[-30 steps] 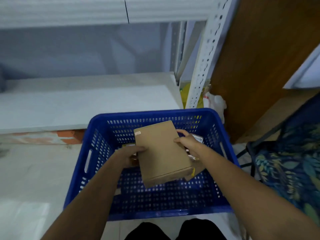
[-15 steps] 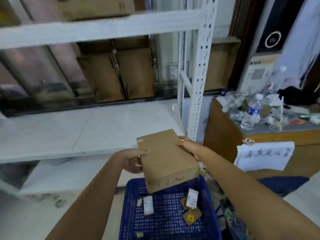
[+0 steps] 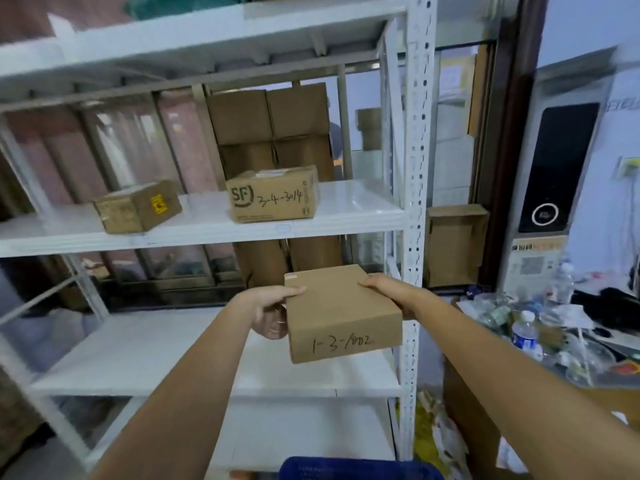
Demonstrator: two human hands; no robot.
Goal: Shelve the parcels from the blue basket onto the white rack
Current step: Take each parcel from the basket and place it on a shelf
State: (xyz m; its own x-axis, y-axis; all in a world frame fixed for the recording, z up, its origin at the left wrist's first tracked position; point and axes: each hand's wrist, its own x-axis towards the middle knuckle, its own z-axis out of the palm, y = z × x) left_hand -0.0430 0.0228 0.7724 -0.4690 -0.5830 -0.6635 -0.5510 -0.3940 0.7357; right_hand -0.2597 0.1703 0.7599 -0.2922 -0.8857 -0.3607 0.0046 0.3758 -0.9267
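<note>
Lifted clear of the basket [image 3: 360, 468] — the box [image 3: 341, 311] sits gripped between left hand [image 3: 268, 311] and right hand [image 3: 389, 294], before the rack [image 3: 414, 209].

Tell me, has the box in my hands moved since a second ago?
Yes. The box has gone up, out of the blue basket, and is now level with the white rack's lower shelves.

The held box [image 3: 341, 311] has "1-3-1802" handwritten on its near side, though the digits are loose. On the shelf, another box [image 3: 272, 195] carries a printed "SF" logo and a handwritten "3-4-3014". Other labels are too blurred to read.
</note>
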